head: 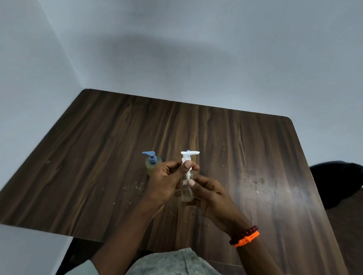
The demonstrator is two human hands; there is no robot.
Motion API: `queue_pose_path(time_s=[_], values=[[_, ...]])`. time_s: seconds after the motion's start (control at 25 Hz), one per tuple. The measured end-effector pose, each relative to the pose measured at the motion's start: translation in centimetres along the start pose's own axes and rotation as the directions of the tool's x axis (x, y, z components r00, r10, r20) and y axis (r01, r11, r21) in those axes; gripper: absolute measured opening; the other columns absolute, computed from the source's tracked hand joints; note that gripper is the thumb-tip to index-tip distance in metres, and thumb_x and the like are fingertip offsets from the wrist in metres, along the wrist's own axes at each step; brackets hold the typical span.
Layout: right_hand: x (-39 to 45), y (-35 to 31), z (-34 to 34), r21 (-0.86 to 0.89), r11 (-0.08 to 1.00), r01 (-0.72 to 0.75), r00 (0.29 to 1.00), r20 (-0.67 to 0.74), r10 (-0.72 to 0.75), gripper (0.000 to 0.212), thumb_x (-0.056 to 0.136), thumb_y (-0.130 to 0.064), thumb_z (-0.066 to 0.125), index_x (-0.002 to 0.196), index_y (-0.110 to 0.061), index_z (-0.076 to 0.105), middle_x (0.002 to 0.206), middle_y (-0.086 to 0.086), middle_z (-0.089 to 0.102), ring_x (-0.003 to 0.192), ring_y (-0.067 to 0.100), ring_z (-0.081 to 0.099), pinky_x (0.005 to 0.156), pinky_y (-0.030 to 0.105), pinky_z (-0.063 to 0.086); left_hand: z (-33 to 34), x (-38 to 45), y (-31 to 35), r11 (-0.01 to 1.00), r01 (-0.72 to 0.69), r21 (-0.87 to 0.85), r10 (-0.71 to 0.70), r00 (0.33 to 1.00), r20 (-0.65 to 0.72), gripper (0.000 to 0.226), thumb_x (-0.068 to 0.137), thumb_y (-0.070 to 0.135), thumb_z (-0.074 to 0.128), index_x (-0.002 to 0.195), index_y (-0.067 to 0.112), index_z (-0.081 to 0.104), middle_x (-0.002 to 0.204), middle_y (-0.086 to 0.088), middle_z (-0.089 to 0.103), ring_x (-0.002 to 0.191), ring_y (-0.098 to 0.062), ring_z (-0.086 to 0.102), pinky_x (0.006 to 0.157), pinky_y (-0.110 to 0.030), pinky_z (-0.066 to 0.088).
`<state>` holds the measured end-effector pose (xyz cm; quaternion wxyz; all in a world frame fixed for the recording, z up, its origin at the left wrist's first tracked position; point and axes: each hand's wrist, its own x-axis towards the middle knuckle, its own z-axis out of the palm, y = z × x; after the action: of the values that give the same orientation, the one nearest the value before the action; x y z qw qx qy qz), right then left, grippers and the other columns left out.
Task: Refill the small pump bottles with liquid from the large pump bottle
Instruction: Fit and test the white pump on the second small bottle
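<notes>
Pump bottles are the business on this wooden table point(258, 160): to the left, a bottle with a blue pump head point(152, 162) and pale yellowish liquid stands upright on the surface near the middle, just behind the left hand point(164, 179), though whether they touch cannot be told. Beside it, held above the surface between both hands, is a small clear bottle point(187, 192) with a white pump head point(189, 156), upright and seemingly almost empty. The left hand's thumb and fingers pinch the white pump stem just under the nozzle; the right hand point(210, 195) curls round the clear body below, thumb point(191, 182) lying on its shoulder near the collar. The step in hand looks like unscrewing the pump from the small bottle. To do it well, the right hand should hold the body firm and upright while the left turns the collar rather than the thin stem, then lifts the dip tube straight out. A blue tip shows behind the white nozzle; what it belongs to is unclear.
</notes>
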<state>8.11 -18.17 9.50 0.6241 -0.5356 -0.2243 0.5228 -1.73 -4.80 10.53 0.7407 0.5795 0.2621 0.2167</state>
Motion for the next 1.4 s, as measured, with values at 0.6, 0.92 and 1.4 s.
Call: queue_pose_path(time_s=[0.6, 0.92, 1.4], values=[[-0.2, -0.6, 0.0, 0.107, 0.994, -0.015, 1.0, -0.017, 0.017, 0.047, 0.093, -0.019, 0.072, 0.134, -0.001, 0.058, 0.123, 0.024, 0.067, 0.1, 0.034, 0.068, 0.08, 0.045, 0.054, 0.9, -0.5, -0.4, 0.998, 0.038, -0.042, -0.038, 0.999, -0.008, 0.03, 0.086, 0.043, 0.072, 0.095, 0.017, 0.083, 0.086, -0.008, 0.081, 0.067, -0.022, 0.072, 0.06, -0.033, 0.057], [-1.0, 1.3, -1.7, -0.488, 0.873, 0.003, 0.996, -0.073, -0.044, 0.028, 0.085, -0.023, 0.082, 0.11, -0.017, 0.071, 0.102, 0.005, 0.074, 0.092, 0.017, 0.071, 0.079, 0.031, 0.062, 0.6, -0.3, -0.2, 1.0, 0.008, -0.004, -0.008, 0.996, -0.093, 0.041, 0.08, 0.048, 0.075, 0.101, 0.013, 0.083, 0.108, -0.009, 0.083, 0.11, -0.027, 0.077, 0.104, -0.051, 0.057], [3.8, 6.2, -10.6, -0.679, 0.697, -0.231, 0.834, -0.507, -0.217, 0.037, 0.082, -0.014, 0.084, 0.117, -0.013, 0.07, 0.109, 0.004, 0.07, 0.097, 0.018, 0.066, 0.078, 0.027, 0.056, -1.8, -0.2, -2.5, 0.996, 0.057, 0.062, -0.034, 0.945, -0.326, 0.025, 0.088, 0.036, 0.074, 0.1, 0.016, 0.083, 0.097, 0.0, 0.084, 0.097, -0.018, 0.077, 0.091, -0.031, 0.059]])
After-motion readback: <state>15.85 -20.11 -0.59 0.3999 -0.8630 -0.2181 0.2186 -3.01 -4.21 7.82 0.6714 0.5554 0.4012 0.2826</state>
